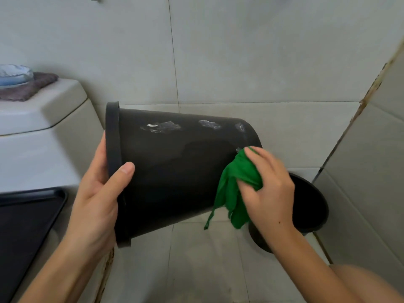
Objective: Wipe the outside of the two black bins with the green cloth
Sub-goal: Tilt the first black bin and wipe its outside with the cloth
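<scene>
Right hand (269, 189): fingers (254, 155) curled round the bunched green cloth (235, 193), pressing it on the base end of the held black bin (179, 171). Loose cloth tail hangs below the fingers, off the wall.

Left hand (98, 202): thumb (122, 173) on the outside just past the rim band, remaining fingers hidden behind the rim, presumably inside. Bin is on its side in the air, mouth toward the left hand.

Second black bin (310, 206) stands upright on the floor just beyond the right hand, partly hidden by the wrist.

Risks, my read:
- One-handed rim hold; wipe pressure at the far end levers against it, so the bin could twist or slip.
- Wet patches (161, 126) above the cloth, away from both sets of fingers, look unwiped; easy to miss without rotating.
- Dangling tail may drag into the second bin's mouth.
- Toilet (43, 149) close behind the left hand; a swing could knock it.
</scene>
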`<state>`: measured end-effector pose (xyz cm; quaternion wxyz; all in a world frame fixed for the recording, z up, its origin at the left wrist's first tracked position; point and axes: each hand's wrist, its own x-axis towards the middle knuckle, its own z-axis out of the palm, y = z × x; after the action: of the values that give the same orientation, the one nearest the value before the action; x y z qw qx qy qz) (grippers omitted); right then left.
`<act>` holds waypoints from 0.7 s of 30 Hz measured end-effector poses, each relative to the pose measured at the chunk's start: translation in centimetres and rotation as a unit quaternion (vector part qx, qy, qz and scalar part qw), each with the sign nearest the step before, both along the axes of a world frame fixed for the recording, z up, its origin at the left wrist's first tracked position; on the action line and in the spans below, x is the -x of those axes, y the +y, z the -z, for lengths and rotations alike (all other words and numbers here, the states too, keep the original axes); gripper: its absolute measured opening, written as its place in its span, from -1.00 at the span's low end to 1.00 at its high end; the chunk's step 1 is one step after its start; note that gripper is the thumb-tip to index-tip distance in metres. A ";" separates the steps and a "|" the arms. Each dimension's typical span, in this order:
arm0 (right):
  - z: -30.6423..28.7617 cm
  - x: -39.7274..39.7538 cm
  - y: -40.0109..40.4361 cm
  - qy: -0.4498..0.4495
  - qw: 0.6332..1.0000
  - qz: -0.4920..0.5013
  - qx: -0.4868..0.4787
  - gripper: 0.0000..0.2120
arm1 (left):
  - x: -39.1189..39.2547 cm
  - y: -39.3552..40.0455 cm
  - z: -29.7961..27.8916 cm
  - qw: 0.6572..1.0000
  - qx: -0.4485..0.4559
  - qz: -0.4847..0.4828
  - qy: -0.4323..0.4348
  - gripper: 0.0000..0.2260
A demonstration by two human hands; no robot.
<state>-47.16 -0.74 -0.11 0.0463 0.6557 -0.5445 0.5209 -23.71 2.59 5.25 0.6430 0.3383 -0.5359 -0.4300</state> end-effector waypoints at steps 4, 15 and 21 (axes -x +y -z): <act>-1.3 1.2 -1.0 -0.115 0.992 0.041 -0.037 -0.64 | 0.0 0.1 0.3 0.999 0.014 0.023 -0.022 -0.48; -0.8 1.0 -1.3 -0.104 0.992 0.000 -0.068 -0.65 | -0.2 0.3 0.7 0.999 -0.004 0.022 -0.024 -0.50; -1.4 -1.6 0.4 -0.067 0.997 -0.026 -0.019 -0.58 | 1.1 0.2 1.3 1.000 -0.003 0.023 -0.021 -0.44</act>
<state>-45.55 -0.39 1.27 -0.0168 0.6341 -0.5387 0.5545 -24.85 2.80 3.91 0.6208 0.3369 -0.5554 -0.4389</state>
